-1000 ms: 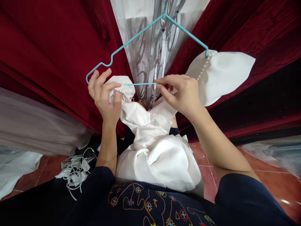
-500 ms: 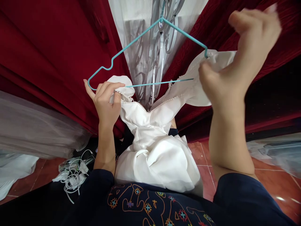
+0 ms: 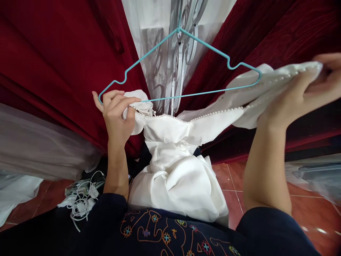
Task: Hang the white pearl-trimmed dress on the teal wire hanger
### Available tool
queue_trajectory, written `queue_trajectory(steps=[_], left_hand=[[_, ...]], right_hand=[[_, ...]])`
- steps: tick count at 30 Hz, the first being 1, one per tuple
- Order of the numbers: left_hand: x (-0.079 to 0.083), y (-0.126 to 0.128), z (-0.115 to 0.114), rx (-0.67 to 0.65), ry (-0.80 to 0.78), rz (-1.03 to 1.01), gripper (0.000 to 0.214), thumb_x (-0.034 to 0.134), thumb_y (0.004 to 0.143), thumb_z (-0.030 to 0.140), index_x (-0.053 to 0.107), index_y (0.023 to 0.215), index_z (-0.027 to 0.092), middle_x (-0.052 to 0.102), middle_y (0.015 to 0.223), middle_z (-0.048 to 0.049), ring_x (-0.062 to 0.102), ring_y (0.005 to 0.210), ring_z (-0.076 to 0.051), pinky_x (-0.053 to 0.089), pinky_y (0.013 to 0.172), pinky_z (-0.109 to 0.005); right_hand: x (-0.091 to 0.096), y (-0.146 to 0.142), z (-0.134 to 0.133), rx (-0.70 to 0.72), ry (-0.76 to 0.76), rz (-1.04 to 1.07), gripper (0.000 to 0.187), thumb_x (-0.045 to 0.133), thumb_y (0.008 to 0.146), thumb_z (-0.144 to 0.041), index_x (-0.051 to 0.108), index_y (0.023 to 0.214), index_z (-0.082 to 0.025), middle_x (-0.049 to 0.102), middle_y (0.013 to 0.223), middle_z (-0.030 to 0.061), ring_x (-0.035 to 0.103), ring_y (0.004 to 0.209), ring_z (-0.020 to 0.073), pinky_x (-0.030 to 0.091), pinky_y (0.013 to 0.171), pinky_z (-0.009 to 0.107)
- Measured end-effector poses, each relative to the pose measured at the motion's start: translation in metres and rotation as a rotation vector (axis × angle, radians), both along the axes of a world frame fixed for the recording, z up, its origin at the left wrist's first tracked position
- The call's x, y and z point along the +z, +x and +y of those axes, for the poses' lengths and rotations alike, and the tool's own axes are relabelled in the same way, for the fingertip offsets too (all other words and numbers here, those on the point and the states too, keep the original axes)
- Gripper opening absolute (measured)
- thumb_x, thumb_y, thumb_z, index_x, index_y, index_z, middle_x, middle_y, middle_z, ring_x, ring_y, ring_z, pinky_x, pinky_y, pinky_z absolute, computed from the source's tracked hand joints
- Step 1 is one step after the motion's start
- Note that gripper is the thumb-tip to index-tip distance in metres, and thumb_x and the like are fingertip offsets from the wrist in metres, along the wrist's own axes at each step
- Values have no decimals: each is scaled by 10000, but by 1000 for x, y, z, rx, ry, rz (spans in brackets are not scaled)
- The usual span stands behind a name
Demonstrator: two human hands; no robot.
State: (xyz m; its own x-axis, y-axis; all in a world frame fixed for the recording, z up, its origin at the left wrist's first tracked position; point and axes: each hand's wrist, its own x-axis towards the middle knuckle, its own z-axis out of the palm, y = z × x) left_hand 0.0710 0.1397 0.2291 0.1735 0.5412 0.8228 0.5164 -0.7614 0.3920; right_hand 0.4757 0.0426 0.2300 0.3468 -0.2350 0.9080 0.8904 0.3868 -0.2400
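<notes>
A white satin dress (image 3: 173, 174) with a pearl-beaded neckline lies in my lap, its bodice raised. Above the neckline is a light blue hanger (image 3: 202, 94). My left hand (image 3: 117, 112) is closed on the hanger's left end and bottom bar, together with the dress's left shoulder piece. At the far right my right hand (image 3: 301, 89) grips the edge of the other sleeve and pulls it outward, past the hanger's right end. Part of that hand's fingers lies behind the fabric and at the frame edge.
Dark red curtains (image 3: 66, 46) hang on both sides of a white metal scrollwork stand (image 3: 177, 71). White cables (image 3: 81, 206) lie in a tangle at the lower left. Sheer white fabric (image 3: 39, 145) hangs at left, above a red tiled floor (image 3: 234, 185).
My right hand has moved right and down, drawing the sleeve out and widening the neckline. The hanger's right end now shows fully. My left hand has barely moved.
</notes>
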Motion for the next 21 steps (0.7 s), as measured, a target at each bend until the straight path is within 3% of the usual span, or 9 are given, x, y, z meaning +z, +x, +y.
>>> queue_trajectory(steps=[2,4,6,9,12,15,18,21], left_hand=[[-2,2,0,7,-5,-4,314,610,793,70,776,877,324,678,824,-11,631,1154,-295,2,1342,-608],[-3,5,0,12,-3,-8,325,609,792,58,775,879,324,683,819,-4,634,1143,-288,29,1340,-606],[-4,7,0,-1,1,-22,317,611,801,59,774,882,319,695,837,3,642,1132,-278,39,1338,-607],[-6,9,-2,-23,9,-34,284,610,836,87,774,902,310,706,866,4,653,1122,-268,32,1338,-612],[-14,6,-3,30,37,-29,229,606,860,157,756,956,301,699,1016,-25,641,1148,-267,203,1319,-589],[-23,-1,-3,172,181,-234,184,579,835,197,689,975,244,591,1104,-88,601,1112,-267,497,1068,-503],[-27,-15,3,303,273,-540,173,492,792,129,548,935,207,485,946,-66,541,919,-208,494,859,-416],[-23,-33,17,271,51,-545,199,462,769,88,504,934,192,458,869,-19,425,689,-119,410,693,-334]], right_hand=[[-8,-28,-17,-28,119,31,233,667,951,-481,807,986,-298,721,912,1,649,875,185,429,818,460],[-5,-63,-28,24,120,33,212,692,923,-499,809,1002,-342,728,951,12,645,868,197,430,799,481],[5,-95,-31,109,-93,-62,239,636,952,-448,820,1040,-324,730,923,56,659,858,219,470,799,488],[17,-123,-20,288,-600,-194,290,553,1000,-330,787,1153,-252,755,1109,113,702,1077,262,524,972,486],[10,-131,0,354,-902,-198,256,531,1011,-335,757,1019,-215,752,998,100,705,917,218,541,828,399],[-6,-133,11,314,-936,-167,298,522,1014,-414,695,870,-218,663,792,58,615,733,180,484,697,353],[-11,-136,10,308,-902,-148,306,520,1016,-433,680,863,-222,632,769,49,597,731,176,471,701,349],[-7,-138,7,322,-913,-140,311,532,1009,-441,670,836,-221,628,750,45,580,699,169,461,680,346]])
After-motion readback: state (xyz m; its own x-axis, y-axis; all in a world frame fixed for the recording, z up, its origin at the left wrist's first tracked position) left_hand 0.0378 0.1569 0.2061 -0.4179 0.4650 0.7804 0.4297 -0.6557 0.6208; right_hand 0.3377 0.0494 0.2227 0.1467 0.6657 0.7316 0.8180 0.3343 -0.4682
